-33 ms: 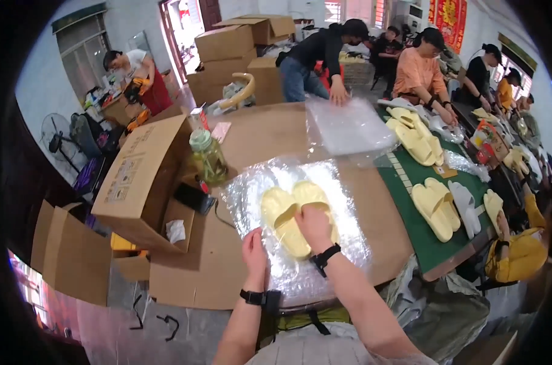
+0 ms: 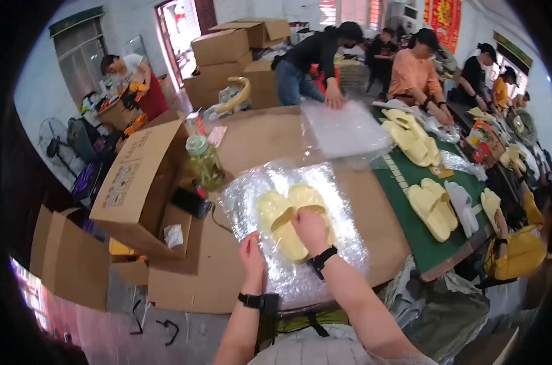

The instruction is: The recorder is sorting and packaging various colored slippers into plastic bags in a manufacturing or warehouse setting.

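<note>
A pair of pale yellow slippers (image 2: pixel 276 214) lies side by side amid a shiny clear plastic bag (image 2: pixel 343 243) on the table in front of me. Whether the slippers rest on the film or inside it I cannot tell. My right hand (image 2: pixel 311 230) is closed at the strap of the right slipper and covers part of it. At the bag's left edge, my left hand (image 2: pixel 250 250) pinches the film with its fingers together.
Left of the bag stand a green-lidded jar (image 2: pixel 204 161), a dark phone (image 2: pixel 191 202) and an open cardboard box (image 2: pixel 136 182). A co-worker's hand (image 2: pixel 334 97) presses on a stack of clear bags (image 2: pixel 349 131) across the table. More yellow slippers (image 2: pixel 433 210) lie on a green surface (image 2: pixel 419 243) at right.
The whole view has shifted slightly. Both my hands keep their places on the bag and the slippers.
</note>
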Available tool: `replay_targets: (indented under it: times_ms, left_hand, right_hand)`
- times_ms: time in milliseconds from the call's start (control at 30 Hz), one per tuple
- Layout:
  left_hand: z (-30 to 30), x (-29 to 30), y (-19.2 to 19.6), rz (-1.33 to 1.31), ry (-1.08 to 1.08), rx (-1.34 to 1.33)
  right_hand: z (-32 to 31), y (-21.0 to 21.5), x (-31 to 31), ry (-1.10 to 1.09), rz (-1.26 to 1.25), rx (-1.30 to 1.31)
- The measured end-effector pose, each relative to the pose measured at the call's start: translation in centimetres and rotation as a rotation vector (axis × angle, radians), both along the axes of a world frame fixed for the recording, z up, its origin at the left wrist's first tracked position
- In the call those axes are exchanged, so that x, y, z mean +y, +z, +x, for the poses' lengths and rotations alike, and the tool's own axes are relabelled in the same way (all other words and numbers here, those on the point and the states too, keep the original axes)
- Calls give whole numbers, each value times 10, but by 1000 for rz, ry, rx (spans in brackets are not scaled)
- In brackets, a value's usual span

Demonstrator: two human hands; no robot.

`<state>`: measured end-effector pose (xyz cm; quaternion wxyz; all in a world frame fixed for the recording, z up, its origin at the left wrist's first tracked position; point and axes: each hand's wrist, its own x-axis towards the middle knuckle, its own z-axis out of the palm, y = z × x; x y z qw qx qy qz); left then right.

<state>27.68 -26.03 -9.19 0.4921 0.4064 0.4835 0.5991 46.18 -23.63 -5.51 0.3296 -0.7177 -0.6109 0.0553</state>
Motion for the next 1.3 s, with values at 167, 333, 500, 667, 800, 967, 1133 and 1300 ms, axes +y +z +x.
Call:
replay_targets:
  times_ms: [167, 333, 500, 667, 800, 967, 1133, 1300]
  left_hand:
    - [-5, -1, 5, -49, 56, 17]
    - [-16, 11, -28, 50, 21, -57]
    - [-11, 7, -18, 32, -26, 11]
    - [-5, 4, -10, 13, 6, -80]
    - [-14, 4, -15, -22, -14, -37]
    - [-9, 8, -17, 50, -9, 100]
    - [-7, -1, 2, 177, 9, 555]
    - [-1, -10, 25, 316, 10, 880]
  right_hand:
    - [-5, 8, -2, 14, -70, 19]
    - [-15, 18, -7, -68, -37, 33]
    - [-5, 14, -1, 2, -28, 100]
    - [0, 5, 4, -15, -46, 153]
    - [6, 7, -6, -22, -34, 200]
    - [32, 5, -31, -124, -54, 166]
    - [43, 11, -50, -132, -136, 121]
    - [35, 7, -33, -147, -144, -5]
